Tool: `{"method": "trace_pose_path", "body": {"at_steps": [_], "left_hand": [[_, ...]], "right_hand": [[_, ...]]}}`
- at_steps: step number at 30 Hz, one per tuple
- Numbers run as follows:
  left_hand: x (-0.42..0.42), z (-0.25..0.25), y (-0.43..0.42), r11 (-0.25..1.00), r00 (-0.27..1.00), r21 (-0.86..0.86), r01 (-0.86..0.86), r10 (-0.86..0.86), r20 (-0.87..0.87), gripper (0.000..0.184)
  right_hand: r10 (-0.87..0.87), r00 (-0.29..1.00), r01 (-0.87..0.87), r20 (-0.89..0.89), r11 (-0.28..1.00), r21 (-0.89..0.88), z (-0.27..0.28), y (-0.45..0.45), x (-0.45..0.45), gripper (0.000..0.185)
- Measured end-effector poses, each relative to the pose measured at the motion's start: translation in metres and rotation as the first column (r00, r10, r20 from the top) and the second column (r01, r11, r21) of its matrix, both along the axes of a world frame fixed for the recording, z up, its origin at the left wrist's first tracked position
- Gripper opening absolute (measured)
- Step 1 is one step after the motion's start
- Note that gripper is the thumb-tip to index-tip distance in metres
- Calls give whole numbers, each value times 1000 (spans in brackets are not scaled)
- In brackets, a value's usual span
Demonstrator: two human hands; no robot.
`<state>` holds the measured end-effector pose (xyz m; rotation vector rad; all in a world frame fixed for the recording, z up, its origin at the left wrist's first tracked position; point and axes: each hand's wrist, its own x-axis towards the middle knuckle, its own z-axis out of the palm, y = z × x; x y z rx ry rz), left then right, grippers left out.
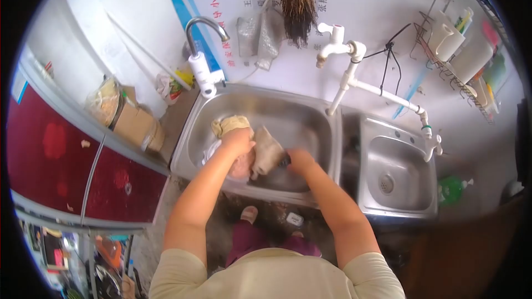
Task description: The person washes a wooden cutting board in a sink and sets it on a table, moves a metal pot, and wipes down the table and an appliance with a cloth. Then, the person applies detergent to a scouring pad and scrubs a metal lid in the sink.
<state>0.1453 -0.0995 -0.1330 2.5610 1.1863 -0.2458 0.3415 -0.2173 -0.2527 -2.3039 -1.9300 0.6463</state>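
Inside the large steel sink (332, 149), my left hand (237, 142) is closed over a heap of rags, its fingers curled into the cloth. A yellow cloth (233, 124) bunches just behind that hand, and a pinkish cloth (242, 166) lies under its wrist side. A greyish-beige cloth (267, 152) spreads between my two hands. Some white material (210, 150) shows at the heap's left. My right hand (301, 160) is low in the basin beside a dark round patch, perhaps the drain; motion blur hides its fingers and whether it holds anything.
A curved chrome faucet (206, 27) rises behind the sink's left corner. White pipework with a tap (338, 44) stands at the back right. A smaller sink (399, 166) adjoins on the right, with a green bottle (451, 190) beyond. A broom (299, 5) hangs on the wall.
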Motion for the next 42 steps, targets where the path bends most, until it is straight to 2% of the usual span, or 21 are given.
{"method": "trace_pose_path", "body": {"at_steps": [2,3,5,6,8,11,12,14,15,16,19,20,22,25,27,31,34,37,40,42], "left_hand": [[15,-18,28,977,933,140,163,-199,300,45],[26,-21,43,947,849,223,229,-307,431,44],[46,13,47,931,696,234,279,-364,618,42],[55,31,46,922,603,235,307,-380,702,41],[75,60,54,840,359,439,319,-536,764,41],[101,112,59,775,93,568,279,-610,787,40],[110,126,60,760,10,594,264,-618,786,40],[126,149,58,767,-66,537,353,-552,832,39],[134,159,56,765,-99,510,394,-516,851,38],[141,166,57,770,-126,541,339,-532,837,31],[156,173,60,801,-44,492,340,-509,860,24],[161,174,58,811,-99,492,317,-487,868,20],[163,176,47,797,-84,496,344,-500,862,20],[167,178,32,775,-68,492,396,-509,858,18],[171,183,25,761,-67,488,428,-512,856,16],[170,192,15,783,-33,574,240,-585,811,10],[160,209,12,875,261,441,199,-481,837,12],[166,206,22,885,324,385,263,-457,829,14],[171,189,38,873,131,370,317,-427,895,16],[171,181,48,872,60,309,379,-357,932,17]], "right_hand": [[-148,974,148,174,989,15,-13,9,-18,49],[-202,961,206,187,979,-1,-23,13,-21,49],[-315,926,331,206,942,-47,-43,18,-24,49],[-351,920,377,177,915,-142,-38,23,-22,48],[-424,898,439,119,836,-330,-23,24,-15,47],[-664,728,615,-168,742,-266,38,10,-1,48],[-719,596,698,-356,684,-212,65,6,4,48],[-583,452,777,-675,629,-22,100,-5,11,57],[-460,297,831,-837,556,-11,117,-4,13,58],[-328,133,851,-935,522,-62,143,-4,11,57],[39,-88,866,-995,496,-57,186,-7,6,56],[132,-145,854,-981,518,-57,190,-6,5,53],[306,-263,822,-915,567,-47,194,-5,3,46],[401,-330,789,-855,614,-17,201,0,0,42],[406,-361,791,-839,610,-45,201,3,2,39],[407,-422,788,-810,607,-106,191,13,6,39],[371,-438,783,-819,605,-144,173,25,11,42],[326,-459,759,-826,628,-174,156,38,14,41],[307,-481,745,-822,637,-198,149,44,10,35],[304,-500,733,-811,648,-209,145,48,8,32]]}}
